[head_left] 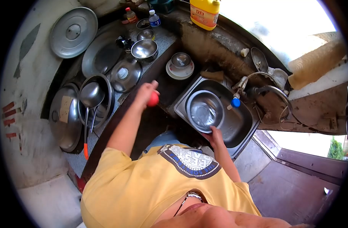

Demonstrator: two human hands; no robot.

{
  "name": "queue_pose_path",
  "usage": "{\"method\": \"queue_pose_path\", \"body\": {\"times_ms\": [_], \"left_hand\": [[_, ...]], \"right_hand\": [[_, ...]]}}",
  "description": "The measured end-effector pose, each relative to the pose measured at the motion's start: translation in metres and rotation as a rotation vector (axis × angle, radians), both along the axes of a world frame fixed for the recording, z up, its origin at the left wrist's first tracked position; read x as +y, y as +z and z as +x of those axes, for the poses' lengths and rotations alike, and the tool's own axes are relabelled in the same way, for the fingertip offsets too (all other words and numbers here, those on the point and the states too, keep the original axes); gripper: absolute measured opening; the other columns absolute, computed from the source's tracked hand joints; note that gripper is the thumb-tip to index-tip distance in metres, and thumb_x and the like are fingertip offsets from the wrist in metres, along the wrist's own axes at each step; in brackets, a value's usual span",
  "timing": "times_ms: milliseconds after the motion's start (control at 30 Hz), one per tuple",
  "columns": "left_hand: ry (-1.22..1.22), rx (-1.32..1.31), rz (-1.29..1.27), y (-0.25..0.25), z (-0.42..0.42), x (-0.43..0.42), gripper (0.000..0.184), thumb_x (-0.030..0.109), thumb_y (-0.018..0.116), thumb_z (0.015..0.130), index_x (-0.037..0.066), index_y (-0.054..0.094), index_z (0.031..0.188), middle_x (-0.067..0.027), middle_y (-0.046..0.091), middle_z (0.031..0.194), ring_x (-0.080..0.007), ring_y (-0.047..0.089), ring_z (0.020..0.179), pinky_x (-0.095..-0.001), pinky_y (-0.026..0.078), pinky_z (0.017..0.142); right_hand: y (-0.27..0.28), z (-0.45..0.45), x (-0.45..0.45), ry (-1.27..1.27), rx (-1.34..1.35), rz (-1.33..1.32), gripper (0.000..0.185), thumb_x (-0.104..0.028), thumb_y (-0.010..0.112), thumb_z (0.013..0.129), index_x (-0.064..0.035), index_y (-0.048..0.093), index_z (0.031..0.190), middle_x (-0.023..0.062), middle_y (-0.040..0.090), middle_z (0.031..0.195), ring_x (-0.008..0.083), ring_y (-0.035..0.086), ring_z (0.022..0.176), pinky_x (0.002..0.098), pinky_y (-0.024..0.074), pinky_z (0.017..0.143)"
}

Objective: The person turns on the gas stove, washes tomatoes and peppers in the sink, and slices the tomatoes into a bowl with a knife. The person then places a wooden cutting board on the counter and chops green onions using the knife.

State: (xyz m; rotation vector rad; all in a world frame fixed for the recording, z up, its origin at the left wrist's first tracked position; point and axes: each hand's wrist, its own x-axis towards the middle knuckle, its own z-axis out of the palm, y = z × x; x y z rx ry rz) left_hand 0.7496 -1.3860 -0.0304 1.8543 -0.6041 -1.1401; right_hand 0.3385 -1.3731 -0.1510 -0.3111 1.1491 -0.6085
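Note:
My left hand [144,94] is over the edge of the dark counter, its fingers closed around a smooth, round red object [153,99]; its exact kind cannot be made out. At the sink, my right hand [215,135] grips the near rim of a round steel bowl [205,111]. Shiny reflections inside the bowl look like water. The bowl sits at the left part of the steel sink [238,127]. A tap with a blue handle [235,102] is to the bowl's right.
Left of me lie a steel basin [108,99] holding a saucepan [91,95], a large lid [63,125] and a pot with a lid [125,74]. Stacked bowls [180,67] stand beyond the sink. A yellow jug [204,14] is on the ledge.

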Motion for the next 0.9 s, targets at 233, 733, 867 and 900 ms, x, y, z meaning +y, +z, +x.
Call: {"method": "queue_pose_path", "body": {"times_ms": [233,733,867,900], "left_hand": [[0.324,-0.504,0.02,-0.091,0.206,-0.133,0.067,0.049,0.072,0.086,-0.012,0.062,0.111,-0.0292,0.064,0.119,-0.0369,0.064,0.108,-0.0445,0.048,0.096],[-0.167,-0.709,0.011,0.023,0.203,-0.124,0.047,0.017,0.06,0.09,0.007,0.048,0.134,-0.0186,0.067,0.111,-0.0254,0.065,0.099,-0.0365,0.05,0.086],[-0.439,-0.742,-0.027,0.06,0.118,-0.11,0.054,0.024,0.058,0.087,0.014,0.042,0.137,-0.0221,0.07,0.088,-0.0404,0.069,0.088,-0.0475,0.05,0.08],[-0.482,-0.738,0.016,0.061,0.073,-0.109,0.054,0.023,0.058,0.086,0.014,0.041,0.137,-0.0235,0.07,0.092,-0.0421,0.068,0.091,-0.0487,0.05,0.081]], "right_hand": [[-0.107,-0.07,-0.011,-0.644,0.207,0.22,0.028,-0.013,0.047,0.102,0.0029,0.05,0.124,0.0179,0.062,0.112,0.0354,0.067,0.096,0.0498,0.0648,0.078],[0.09,-0.023,-0.047,-0.323,1.045,-0.685,0.041,-0.036,0.06,0.097,-0.0063,0.059,0.125,0.0116,0.071,0.087,0.0209,0.07,0.069,0.0346,0.0546,0.064],[0.161,0.018,-0.089,0.205,1.649,-0.895,0.043,-0.046,0.06,0.095,-0.0088,0.062,0.116,0.0146,0.07,0.088,0.0316,0.07,0.073,0.0399,0.056,0.064],[0.16,0.016,-0.104,0.357,1.724,-0.87,0.042,-0.046,0.062,0.094,-0.0089,0.062,0.113,0.0153,0.07,0.087,0.0332,0.07,0.074,0.0413,0.0561,0.064]]}}
